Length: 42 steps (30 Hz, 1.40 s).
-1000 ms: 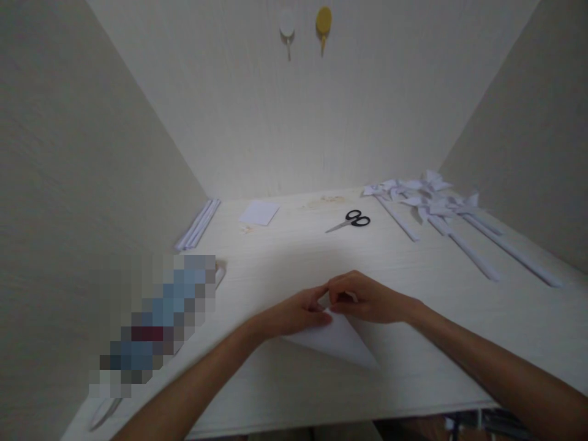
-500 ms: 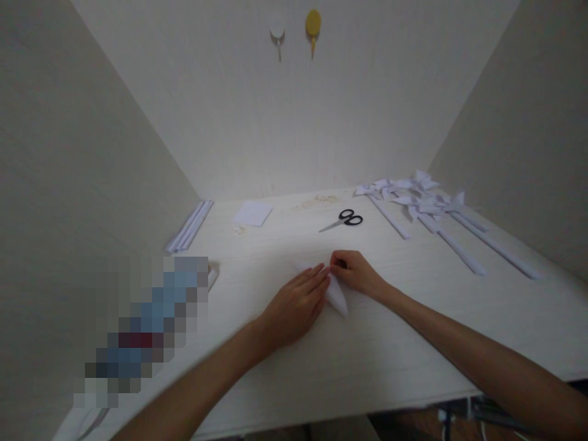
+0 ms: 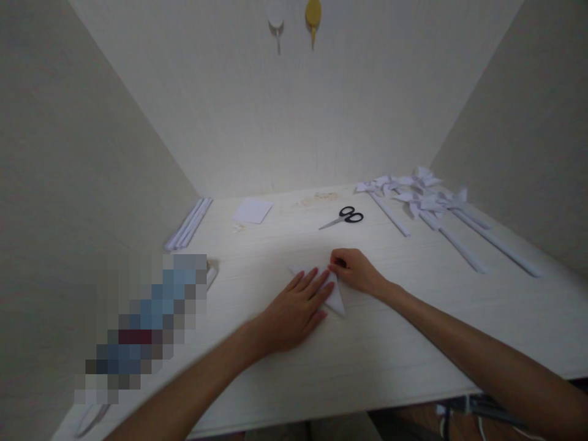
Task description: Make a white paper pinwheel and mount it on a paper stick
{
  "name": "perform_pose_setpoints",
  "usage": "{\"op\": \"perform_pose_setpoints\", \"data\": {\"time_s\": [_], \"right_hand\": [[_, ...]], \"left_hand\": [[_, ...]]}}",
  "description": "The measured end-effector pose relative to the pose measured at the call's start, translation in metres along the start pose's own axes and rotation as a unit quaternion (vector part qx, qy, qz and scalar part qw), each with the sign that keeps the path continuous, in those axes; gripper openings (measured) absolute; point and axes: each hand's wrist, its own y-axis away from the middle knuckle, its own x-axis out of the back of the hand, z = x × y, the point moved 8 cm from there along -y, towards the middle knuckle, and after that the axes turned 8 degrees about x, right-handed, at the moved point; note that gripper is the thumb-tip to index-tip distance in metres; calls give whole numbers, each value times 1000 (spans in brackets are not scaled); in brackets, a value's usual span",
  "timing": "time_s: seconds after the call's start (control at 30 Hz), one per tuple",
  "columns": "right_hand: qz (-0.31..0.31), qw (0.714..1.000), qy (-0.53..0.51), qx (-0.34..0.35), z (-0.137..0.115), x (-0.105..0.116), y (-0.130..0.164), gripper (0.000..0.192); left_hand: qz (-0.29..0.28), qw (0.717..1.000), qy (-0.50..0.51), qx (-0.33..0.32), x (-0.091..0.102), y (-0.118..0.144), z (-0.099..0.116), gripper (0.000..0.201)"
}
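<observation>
A white sheet of paper folded into a triangle (image 3: 337,301) lies on the table in front of me, partly covered by my hands. Flat on top of it rests my left hand (image 3: 296,309), fingers spread. My right hand (image 3: 351,268) pinches the paper's upper corner between thumb and fingers. Beyond my hands lie scissors (image 3: 343,217) with black handles, their blades pointing left. A flat white paper square (image 3: 253,210) sits farther back on the left.
Several white paper pinwheels on rolled paper sticks (image 3: 463,250) lie at the back right. Rolled paper sticks (image 3: 190,223) are stacked by the left wall. A blurred-out item (image 3: 160,312) stands at the left edge. A white and a yellow hook (image 3: 313,15) hang on the back wall.
My left fingers have spread apart and flattened over the paper, which now looks like a flatter triangle. My right hand keeps its pinch at the same corner.
</observation>
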Motion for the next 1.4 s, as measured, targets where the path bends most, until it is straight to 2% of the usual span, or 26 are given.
{"op": "perform_pose_setpoints", "data": {"time_s": [0.37,0.47,0.57,0.67,0.8,1.0,1.2,1.4], "right_hand": [[13,999,39,-2,-3,3,4,11],[61,997,52,6,-4,11,7,1],[110,990,58,61,-15,19,11,13],[60,989,66,119,-28,9,12,23],[-11,989,96,113,-27,-6,10,31],[-22,985,130,109,-23,-9,9,38],[-68,975,149,149,-31,-12,13,34],[-89,964,181,174,-39,-13,15,35]], "left_hand": [[-11,1000,8,3,3,3,-1,53],[-3,1000,5,18,3,1,-4,51],[4,999,3,44,2,-4,-12,50],[8,998,-3,57,1,-11,-19,51],[14,998,-9,57,2,-15,-24,51],[8,999,-12,35,4,-12,-34,50],[13,995,-28,98,4,-8,-70,49],[31,987,-24,158,8,-12,-86,48]]}}
